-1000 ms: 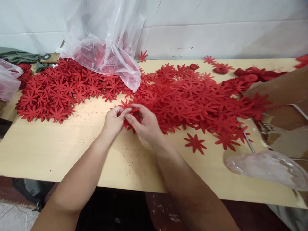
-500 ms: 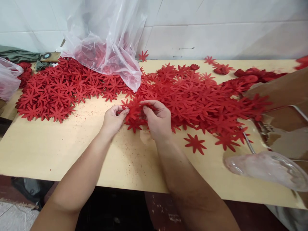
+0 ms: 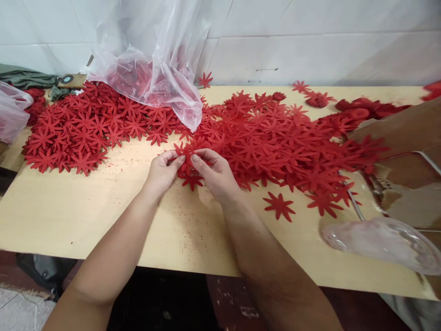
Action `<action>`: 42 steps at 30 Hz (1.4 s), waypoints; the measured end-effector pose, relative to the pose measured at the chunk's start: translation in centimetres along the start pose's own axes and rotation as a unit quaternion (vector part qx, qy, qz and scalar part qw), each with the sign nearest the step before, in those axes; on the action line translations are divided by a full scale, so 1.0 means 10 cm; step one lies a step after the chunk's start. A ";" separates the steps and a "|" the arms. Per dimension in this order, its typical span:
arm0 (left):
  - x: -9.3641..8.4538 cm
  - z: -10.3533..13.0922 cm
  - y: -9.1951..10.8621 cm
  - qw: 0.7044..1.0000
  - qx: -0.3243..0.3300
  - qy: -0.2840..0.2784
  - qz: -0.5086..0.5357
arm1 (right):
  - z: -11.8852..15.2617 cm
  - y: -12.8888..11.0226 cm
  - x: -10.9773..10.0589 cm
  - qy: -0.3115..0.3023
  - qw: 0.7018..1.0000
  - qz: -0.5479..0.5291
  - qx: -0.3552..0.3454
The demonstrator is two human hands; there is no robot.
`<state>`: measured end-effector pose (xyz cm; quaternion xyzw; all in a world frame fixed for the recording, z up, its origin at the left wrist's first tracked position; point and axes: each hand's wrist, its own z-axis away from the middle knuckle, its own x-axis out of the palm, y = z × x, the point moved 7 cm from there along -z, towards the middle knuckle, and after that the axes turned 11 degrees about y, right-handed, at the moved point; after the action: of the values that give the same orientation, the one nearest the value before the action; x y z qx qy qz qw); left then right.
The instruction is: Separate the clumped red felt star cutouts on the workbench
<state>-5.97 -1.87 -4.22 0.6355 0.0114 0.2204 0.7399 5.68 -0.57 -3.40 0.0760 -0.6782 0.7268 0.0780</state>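
My left hand (image 3: 161, 173) and my right hand (image 3: 214, 174) meet at the near edge of a big heap of red felt flower cutouts (image 3: 285, 142) on a pale wooden table (image 3: 86, 216). Both hands pinch a small stack of red flowers (image 3: 188, 161) between thumb and fingers, the fingertips almost touching. A second heap of red flowers (image 3: 86, 126) lies to the left. A single loose flower (image 3: 279, 205) lies on the table to the right of my right wrist.
A clear plastic bag (image 3: 151, 59) with more red flowers slumps against the white tiled wall at the back. Another bag (image 3: 12, 115) sits at the far left. A clear plastic piece (image 3: 382, 239) and a brown box (image 3: 403, 128) stand at the right.
My right hand went into the heap, gathered flowers, then drew back left to meet my left hand. The stack between my fingers looks thicker than a second ago.
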 end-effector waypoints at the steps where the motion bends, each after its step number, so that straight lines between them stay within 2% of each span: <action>1: 0.00 0.00 0.00 1.000 0.000 0.002 -0.009 | 0.00 0.01 0.01 -0.009 1.000 0.001 0.000; 8: -0.05 -0.02 0.00 0.996 0.034 0.034 -0.073 | 0.01 0.08 0.06 -0.040 0.998 0.034 -0.034; 12: -0.03 0.01 -0.01 0.998 0.017 0.025 -0.053 | 0.01 0.07 0.06 -0.046 0.997 0.049 -0.040; 14: 0.01 0.04 -0.01 1.000 0.005 0.005 -0.026 | -0.01 0.04 0.03 -0.032 0.998 0.037 -0.050; 18: 0.10 0.08 -0.02 0.998 -0.011 -0.053 0.008 | -0.06 0.01 -0.08 0.047 0.997 0.007 -0.062; 20: 0.09 0.06 -0.03 0.999 -0.008 -0.044 0.003 | -0.07 0.02 -0.10 0.061 0.997 0.000 -0.053; 23: 0.02 0.00 -0.03 1.000 -0.003 -0.001 -0.002 | -0.04 0.04 -0.03 0.024 0.999 -0.002 -0.036; 26: 0.00 -0.02 -0.03 1.000 -0.003 0.004 -0.013 | 0.00 0.05 0.03 -0.009 1.000 0.008 -0.022; 32: -0.05 -0.01 -0.04 0.998 0.012 0.020 -0.051 | -0.02 0.05 0.00 -0.013 0.999 0.011 -0.040; 38: 0.06 0.03 0.00 0.999 0.020 -0.042 0.004 | -0.07 0.04 -0.10 0.049 0.997 0.019 -0.048; 42: 0.09 0.04 0.00 0.998 0.022 -0.057 0.007 | -0.07 0.02 -0.14 0.082 0.995 0.013 -0.058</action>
<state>-5.02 -1.98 -3.93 0.6632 -0.0307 0.1886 0.7236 7.03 0.12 -4.00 0.0026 -0.7116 0.6908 0.1284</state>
